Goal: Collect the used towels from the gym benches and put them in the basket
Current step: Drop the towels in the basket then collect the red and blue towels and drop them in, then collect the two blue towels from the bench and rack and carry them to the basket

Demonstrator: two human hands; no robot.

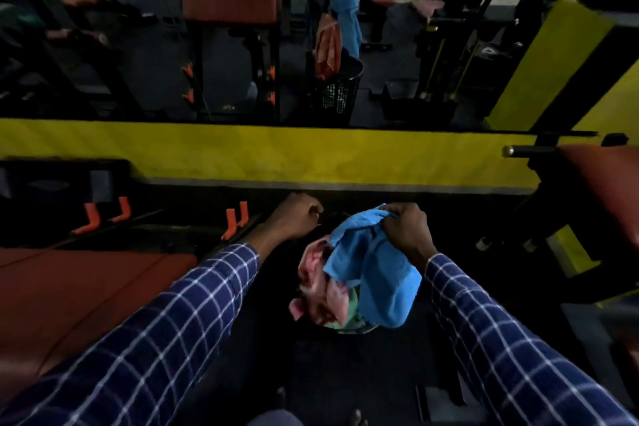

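Two forearms in blue plaid sleeves (pixel 193 304) reach forward from the bottom of the view over a dark floor. The right hand (pixel 406 228) is clenched around the top of a blue towel (pixel 373 273), which hangs down from the fist and drapes over the contents of a basket (pixel 352 328) standing on the floor between the arms. Only a sliver of the basket's rim shows at its near edge; the rest is covered by cloth. Inside it lie a crumpled pink towel (pixel 320 277) and, beneath that, a bit of green cloth (pixel 351 313). The left hand (pixel 297 218) is curled into a fist at the far left side of the basket, apparently on its rim, though the dark makes it unclear exactly what the fingers hold. To the left lies a red padded bench (pixel 79 284), with orange hooks (pixel 235 220) on the dark frame just beyond it. Another red pad (pixel 601 180) shows at the right edge. Ahead, a yellow band (pixel 262 152) runs across the base of a wall mirror, and in the mirror (pixel 242 45) appear a black mesh basket (pixel 340 88), an orange-pink towel (pixel 326 48) and a blue towel (pixel 344 15) hanging above it, and more red gym seats.
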